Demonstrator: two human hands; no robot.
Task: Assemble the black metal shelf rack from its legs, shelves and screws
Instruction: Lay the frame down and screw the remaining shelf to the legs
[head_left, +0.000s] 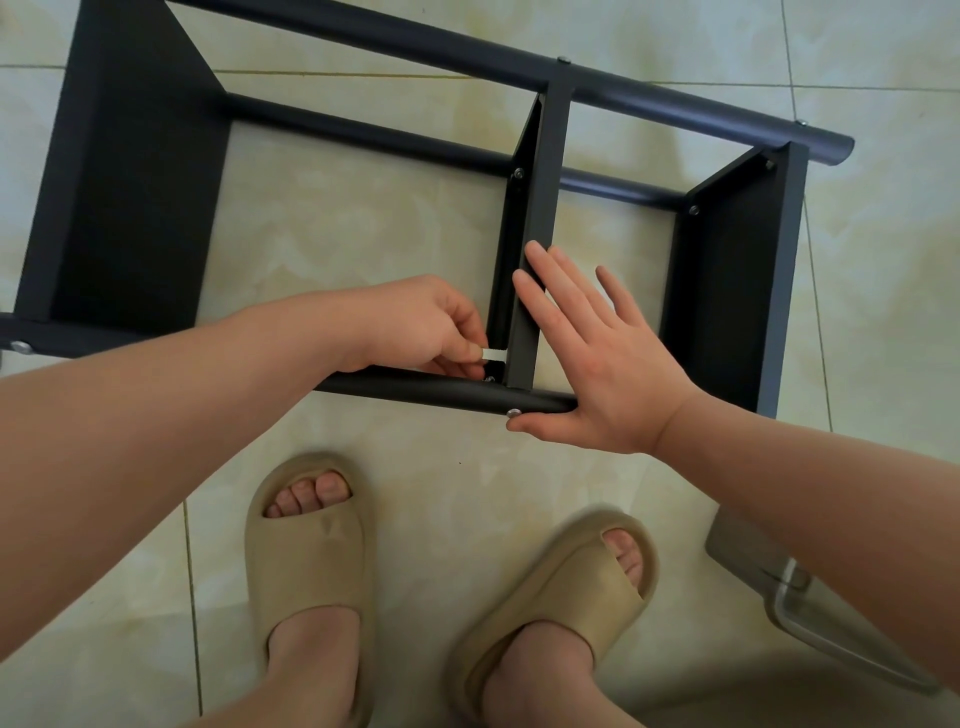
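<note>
The black metal shelf rack (130, 171) lies on its side on the tiled floor, three shelves joined to round legs. My left hand (431, 325) pinches a small white tool (493, 354) at the inner corner where the middle shelf (540, 208) meets the near leg (415, 388). My right hand (597, 358) lies flat with fingers spread against the middle shelf's edge, its thumb under the near leg beside a silver screw head (513, 413). Screw heads also show at the far corners of the middle and right shelves (727, 270).
My two feet in beige slides (311, 561) stand just in front of the rack. A grey and clear object (779, 587) lies on the floor at the lower right, partly behind my right forearm. Beige floor tiles surround the rack.
</note>
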